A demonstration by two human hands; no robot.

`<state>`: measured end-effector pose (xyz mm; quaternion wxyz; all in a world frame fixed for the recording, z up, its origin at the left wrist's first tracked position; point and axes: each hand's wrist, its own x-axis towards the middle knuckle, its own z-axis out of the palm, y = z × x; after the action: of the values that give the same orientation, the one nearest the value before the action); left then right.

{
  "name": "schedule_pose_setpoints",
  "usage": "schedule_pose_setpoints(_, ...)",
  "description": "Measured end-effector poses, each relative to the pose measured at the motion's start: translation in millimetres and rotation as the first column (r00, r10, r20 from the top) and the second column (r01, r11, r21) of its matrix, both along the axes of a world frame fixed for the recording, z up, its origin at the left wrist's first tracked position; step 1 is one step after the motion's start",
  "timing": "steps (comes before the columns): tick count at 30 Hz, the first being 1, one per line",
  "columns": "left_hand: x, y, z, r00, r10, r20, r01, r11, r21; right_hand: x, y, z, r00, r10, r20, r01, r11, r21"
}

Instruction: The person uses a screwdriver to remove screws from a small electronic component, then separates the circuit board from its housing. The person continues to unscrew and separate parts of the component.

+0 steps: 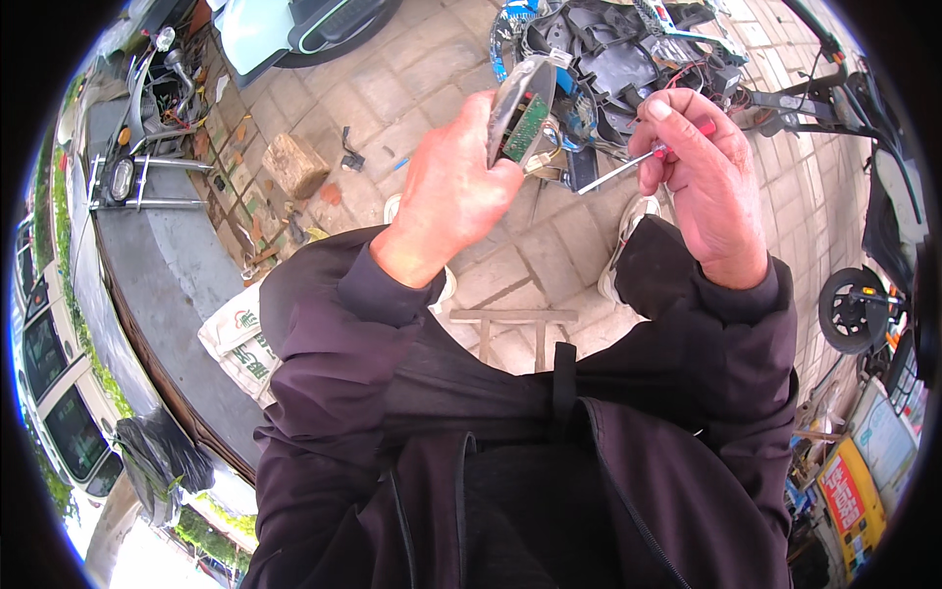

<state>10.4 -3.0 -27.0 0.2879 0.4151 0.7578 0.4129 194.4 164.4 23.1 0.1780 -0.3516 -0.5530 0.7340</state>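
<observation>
My left hand (446,191) grips a rounded grey casing (535,79) by its near edge, tilted on its side. Inside it a green circuit board (528,130) shows, and a few wires hang by its lower end. Between the fingertips of my right hand (714,191) is a screwdriver (620,174) with a red handle and a thin metal shaft. Its tip points left and down, apart from the casing. Part of the handle is hidden by my fingers.
Beyond my hands lie black plastic vehicle parts (603,49) with loose wires. A wooden block (294,167) sits on the paving to the left. Between my feet stands a small wooden stool (515,316). A pale scooter (265,39) is far left; another two-wheeler (852,312) stands right.
</observation>
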Motion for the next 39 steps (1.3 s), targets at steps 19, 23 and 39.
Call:
schedule_pose_setpoints(19,0,0,9,0.966,0.062,0.251,-0.075,0.996,0.043,-5,-7,-3,0.981,-0.084,-0.177,0.095,0.994,0.052)
schedule_pose_setpoints(23,0,1,7,0.960,0.067,0.273,-0.077,0.997,0.027,-5,-8,-4,0.967,-0.098,-0.236,0.129,0.985,0.117)
schedule_pose_setpoints(39,2,0,0,0.987,0.065,0.145,-0.069,0.997,0.022,-9,-16,-8,0.989,-0.043,-0.141,0.071,0.977,0.199)
